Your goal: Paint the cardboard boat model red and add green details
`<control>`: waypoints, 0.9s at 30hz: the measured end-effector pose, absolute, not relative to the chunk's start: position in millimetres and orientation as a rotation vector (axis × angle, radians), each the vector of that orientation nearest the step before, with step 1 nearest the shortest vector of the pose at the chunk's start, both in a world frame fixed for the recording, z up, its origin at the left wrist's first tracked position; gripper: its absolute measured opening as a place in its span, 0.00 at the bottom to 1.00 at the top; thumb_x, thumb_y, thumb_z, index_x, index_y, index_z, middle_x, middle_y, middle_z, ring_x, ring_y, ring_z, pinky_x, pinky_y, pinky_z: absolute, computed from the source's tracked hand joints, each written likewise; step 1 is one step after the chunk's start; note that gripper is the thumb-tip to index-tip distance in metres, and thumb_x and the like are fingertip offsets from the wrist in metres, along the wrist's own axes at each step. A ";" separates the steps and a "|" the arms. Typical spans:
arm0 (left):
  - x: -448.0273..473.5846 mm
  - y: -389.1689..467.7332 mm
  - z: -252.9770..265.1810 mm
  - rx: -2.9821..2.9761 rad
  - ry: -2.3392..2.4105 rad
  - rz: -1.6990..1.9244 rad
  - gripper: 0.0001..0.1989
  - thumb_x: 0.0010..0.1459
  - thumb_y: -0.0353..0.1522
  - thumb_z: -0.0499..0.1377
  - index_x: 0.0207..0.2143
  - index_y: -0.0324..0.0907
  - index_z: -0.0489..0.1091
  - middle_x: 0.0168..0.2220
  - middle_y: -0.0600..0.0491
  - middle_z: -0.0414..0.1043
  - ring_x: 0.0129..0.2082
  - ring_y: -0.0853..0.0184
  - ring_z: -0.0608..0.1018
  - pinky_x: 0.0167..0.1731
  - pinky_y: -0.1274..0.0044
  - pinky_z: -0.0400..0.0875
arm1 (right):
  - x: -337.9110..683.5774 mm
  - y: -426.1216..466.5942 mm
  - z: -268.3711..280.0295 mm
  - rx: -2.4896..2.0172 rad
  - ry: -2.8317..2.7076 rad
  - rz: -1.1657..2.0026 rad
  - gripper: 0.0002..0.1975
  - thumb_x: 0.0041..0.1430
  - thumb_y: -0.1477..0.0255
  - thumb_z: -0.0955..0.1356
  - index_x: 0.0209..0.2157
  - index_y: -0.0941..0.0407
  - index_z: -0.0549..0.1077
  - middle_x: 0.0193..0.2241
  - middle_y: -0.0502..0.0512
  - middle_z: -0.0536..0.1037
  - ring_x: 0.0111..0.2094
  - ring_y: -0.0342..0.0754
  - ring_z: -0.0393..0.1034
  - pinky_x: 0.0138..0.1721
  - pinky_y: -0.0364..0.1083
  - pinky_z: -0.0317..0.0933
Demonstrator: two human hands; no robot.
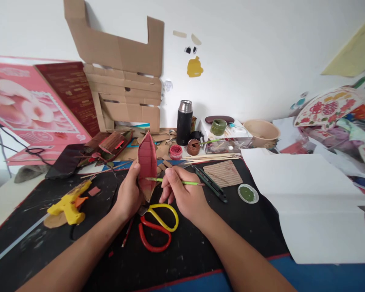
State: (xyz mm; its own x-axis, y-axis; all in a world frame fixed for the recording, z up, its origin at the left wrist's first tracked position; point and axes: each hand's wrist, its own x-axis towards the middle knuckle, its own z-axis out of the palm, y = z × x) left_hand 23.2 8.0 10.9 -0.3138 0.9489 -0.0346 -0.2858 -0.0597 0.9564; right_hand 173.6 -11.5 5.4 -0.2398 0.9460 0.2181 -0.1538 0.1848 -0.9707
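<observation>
In my left hand (130,194) I hold a small boat-shaped cardboard piece (147,162), painted red inside with a bare brown lower end. It stands tilted upright, its pointed tip upward. My right hand (182,190) pinches a thin green paintbrush (188,183), whose tip lies against the red inner face. Just below both hands, scissors (159,227) with one yellow and one red handle rest on the black mat, their blades partly hidden behind my left hand. Open jars of red paint (175,152) and brown paint (194,147) stand behind the cardboard piece.
A yellow glue gun (69,205) lies left on the black mat (231,231). Right of my hands are dark green cutters (211,184), corrugated cardboard (223,173) and a lid with green paint (248,193). A black thermos (185,123) stands behind; white paper (316,202) covers the right side.
</observation>
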 end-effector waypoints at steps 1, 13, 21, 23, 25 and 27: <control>23.6 7.4 12.1 0.853 1.207 1.581 0.14 0.53 0.47 0.66 0.30 0.47 0.74 0.35 0.48 0.81 0.56 0.45 0.80 0.51 0.66 0.79 | 174.0 -11.5 5.4 -0.824 -1.396 1.288 0.29 0.76 0.44 0.64 0.32 0.54 0.73 0.19 0.46 0.74 0.20 0.42 0.75 0.22 0.39 0.64; 7.6 6.8 8.4 1.104 1.397 1.506 0.13 0.63 0.45 0.59 0.35 0.48 0.76 0.43 0.45 0.84 0.61 0.45 0.78 0.57 0.61 0.77 | 175.4 -9.7 5.8 -0.838 -1.411 1.262 0.29 0.75 0.44 0.64 0.30 0.53 0.71 0.17 0.44 0.70 0.19 0.43 0.73 0.24 0.41 0.69; 10.0 10.0 3.4 1.119 1.368 1.591 0.18 0.63 0.50 0.58 0.39 0.47 0.77 0.48 0.44 0.84 0.66 0.44 0.75 0.62 0.60 0.75 | 178.5 -6.7 10.5 -0.926 -1.403 1.193 0.31 0.74 0.41 0.64 0.28 0.53 0.70 0.15 0.43 0.67 0.17 0.44 0.73 0.22 0.41 0.66; 11.6 9.0 6.3 1.102 1.371 1.583 0.18 0.63 0.50 0.58 0.34 0.47 0.75 0.48 0.44 0.84 0.67 0.44 0.74 0.63 0.60 0.74 | 178.2 -7.3 11.3 -0.929 -1.401 1.205 0.32 0.73 0.40 0.64 0.28 0.52 0.70 0.15 0.43 0.67 0.17 0.44 0.73 0.22 0.41 0.67; 13.5 7.4 9.5 1.088 1.377 1.554 0.17 0.63 0.50 0.58 0.32 0.48 0.74 0.48 0.43 0.84 0.66 0.44 0.75 0.62 0.61 0.75 | 176.2 -9.4 11.1 -0.893 -1.423 1.238 0.31 0.73 0.40 0.64 0.29 0.52 0.70 0.16 0.43 0.68 0.18 0.44 0.74 0.23 0.41 0.69; 14.9 5.8 12.8 1.087 1.372 1.542 0.17 0.62 0.50 0.57 0.32 0.47 0.73 0.48 0.43 0.84 0.65 0.45 0.76 0.61 0.62 0.76 | 174.3 -11.1 10.7 -0.847 -1.444 1.274 0.31 0.73 0.40 0.64 0.30 0.52 0.70 0.17 0.44 0.69 0.19 0.44 0.75 0.24 0.41 0.70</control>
State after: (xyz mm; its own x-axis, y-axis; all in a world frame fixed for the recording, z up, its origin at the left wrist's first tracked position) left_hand 14.9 5.8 12.8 -0.3230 0.9416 0.0954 -0.0151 -0.1059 0.9943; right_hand 174.3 -11.1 10.7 -0.2634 0.9384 0.2235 -0.1043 0.2026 -0.9737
